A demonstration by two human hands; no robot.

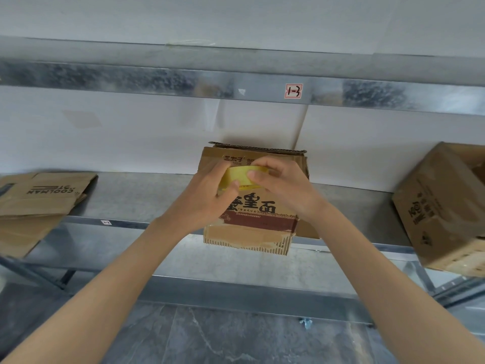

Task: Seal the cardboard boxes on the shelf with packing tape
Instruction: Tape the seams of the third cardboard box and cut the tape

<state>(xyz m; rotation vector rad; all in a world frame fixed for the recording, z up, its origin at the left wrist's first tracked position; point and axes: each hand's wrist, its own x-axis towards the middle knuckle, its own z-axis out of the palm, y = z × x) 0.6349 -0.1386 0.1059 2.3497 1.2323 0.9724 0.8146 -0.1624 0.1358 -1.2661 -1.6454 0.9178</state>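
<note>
Left hand (210,197): grips the yellow tape roll (240,177).
Right hand (284,186): pinches the roll's top edge.
Printed box (258,219): on the shelf (136,195), behind the roll.
Flat box (44,199): 9 o'clock from it.

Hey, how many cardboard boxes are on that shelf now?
3: a flattened box at the left end, a printed box in the middle, a third box at the right edge. More may sit outside the frame.
</note>
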